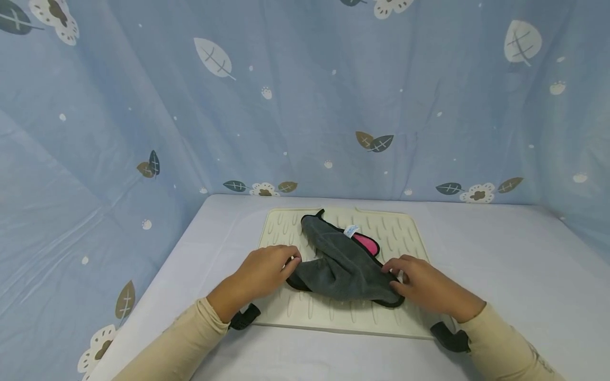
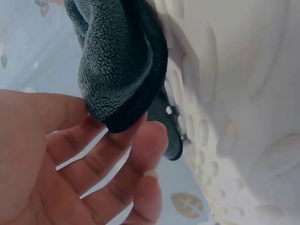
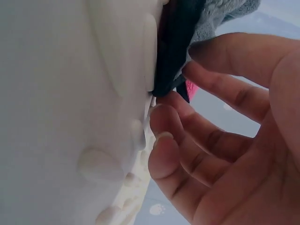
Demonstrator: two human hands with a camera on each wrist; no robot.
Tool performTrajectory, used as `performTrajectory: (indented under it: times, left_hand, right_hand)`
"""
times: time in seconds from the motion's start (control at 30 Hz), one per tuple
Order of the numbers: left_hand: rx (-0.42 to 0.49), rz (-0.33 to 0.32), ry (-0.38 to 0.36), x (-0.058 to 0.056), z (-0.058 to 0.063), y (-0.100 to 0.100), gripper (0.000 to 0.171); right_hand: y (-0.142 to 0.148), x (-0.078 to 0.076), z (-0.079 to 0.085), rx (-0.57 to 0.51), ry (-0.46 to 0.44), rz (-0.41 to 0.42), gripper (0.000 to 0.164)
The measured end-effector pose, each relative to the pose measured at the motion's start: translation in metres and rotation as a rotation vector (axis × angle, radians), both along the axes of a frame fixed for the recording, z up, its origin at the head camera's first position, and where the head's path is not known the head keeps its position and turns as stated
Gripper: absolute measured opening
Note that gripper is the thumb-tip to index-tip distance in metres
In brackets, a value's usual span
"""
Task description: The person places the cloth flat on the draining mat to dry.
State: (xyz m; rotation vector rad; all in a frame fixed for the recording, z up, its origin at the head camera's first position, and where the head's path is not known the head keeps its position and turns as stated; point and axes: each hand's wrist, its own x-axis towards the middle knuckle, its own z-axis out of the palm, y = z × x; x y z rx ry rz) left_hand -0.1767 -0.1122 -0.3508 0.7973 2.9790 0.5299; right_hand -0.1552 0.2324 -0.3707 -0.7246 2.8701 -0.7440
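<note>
A crumpled grey plush cloth (image 1: 340,272) with black edging lies over a cream ridged mat (image 1: 329,321). Part of its pink reverse side (image 1: 367,243) and a white tag (image 1: 351,230) show along the upper right edge. My left hand (image 1: 271,270) pinches the cloth's left corner between thumb and fingers. In the left wrist view that black-trimmed corner (image 2: 124,115) is lifted off the mat. At the other end, my right hand (image 1: 419,280) pinches the right edge. The right wrist view shows its thumb on the grey side and its fingertips (image 3: 166,119) beneath the black border.
The mat rests on a white-covered table (image 1: 500,264). A blue curtain (image 1: 305,106) printed with leaves and flowers hangs behind and at the sides. Black straps (image 1: 245,316) sit at both wrists, below beige sleeves (image 1: 176,338).
</note>
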Motion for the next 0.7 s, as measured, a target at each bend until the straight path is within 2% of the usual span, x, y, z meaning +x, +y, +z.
performTrajectory:
  times: [0.23, 0.5, 0.7]
  left_hand:
    - [0.018, -0.021, -0.023, -0.0011, -0.0005, -0.0004, 0.008]
    - [0.057, -0.076, -0.046, -0.0025, -0.0022, -0.0012, 0.006]
    - [0.096, -0.084, -0.050, -0.0030, 0.0008, -0.0016, 0.009]
  right_hand:
    - [0.0006, -0.0017, -0.0043, -0.040, -0.041, 0.043, 0.024]
    - [-0.0009, -0.0010, -0.0036, -0.039, -0.072, 0.006, 0.016]
    - [-0.0011, -0.0018, -0.0013, -0.052, 0.011, 0.005, 0.009]
